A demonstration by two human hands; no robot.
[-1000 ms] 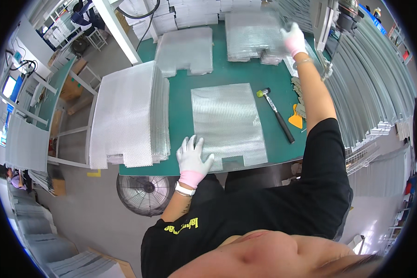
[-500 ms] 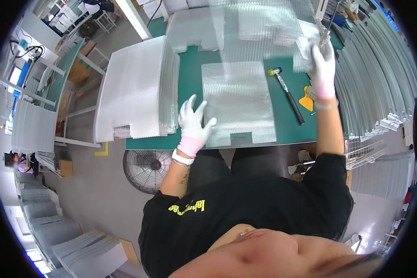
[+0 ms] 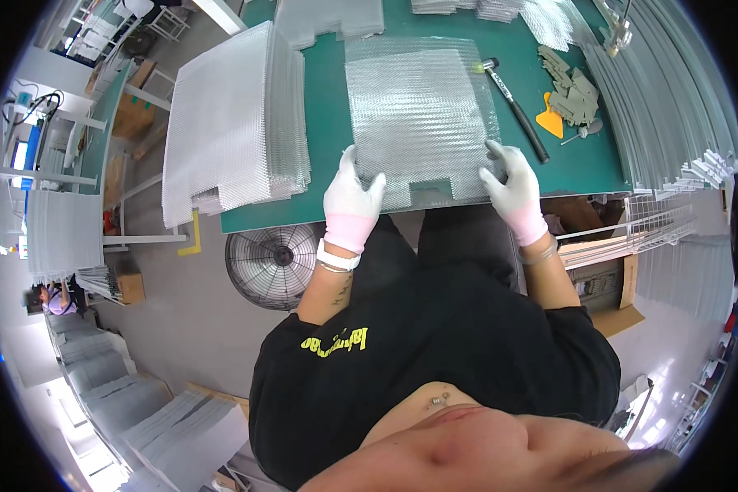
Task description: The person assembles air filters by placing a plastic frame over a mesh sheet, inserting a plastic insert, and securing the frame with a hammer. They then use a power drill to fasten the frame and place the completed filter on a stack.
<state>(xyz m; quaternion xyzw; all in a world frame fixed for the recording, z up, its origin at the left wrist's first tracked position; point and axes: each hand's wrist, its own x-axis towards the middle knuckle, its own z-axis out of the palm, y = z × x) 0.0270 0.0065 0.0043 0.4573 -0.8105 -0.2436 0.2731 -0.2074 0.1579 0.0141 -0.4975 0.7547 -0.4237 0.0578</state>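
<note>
Silvery mesh sheets [image 3: 418,107] lie on the green table in front of me, the upper one reaching past the edges of the sheet below. A notch shows in the near edge. My left hand [image 3: 355,197], in a white glove with a pink cuff, is at the near left corner, fingers and thumb apart. At the near right edge is my right hand [image 3: 512,189], gloved alike, its fingers curved and spread from the thumb. Both hands seem to touch the sheet edges without gripping. The hammer [image 3: 512,111] lies to the right, its head partly by the upper sheet's edge.
A tall stack of mesh sheets [image 3: 217,123] stands left on the table [image 3: 324,107]. Right of the hammer are a yellow scraper [image 3: 549,119] and a pile of grey-green flat pieces [image 3: 576,94]. Long racked panels [image 3: 672,98] line the right side. A fan [image 3: 280,256] stands on the floor.
My right hand has come from the far right down to the sheet's near right edge. A blurred mesh sheet is now laid over the one on the table. The view has shifted.
</note>
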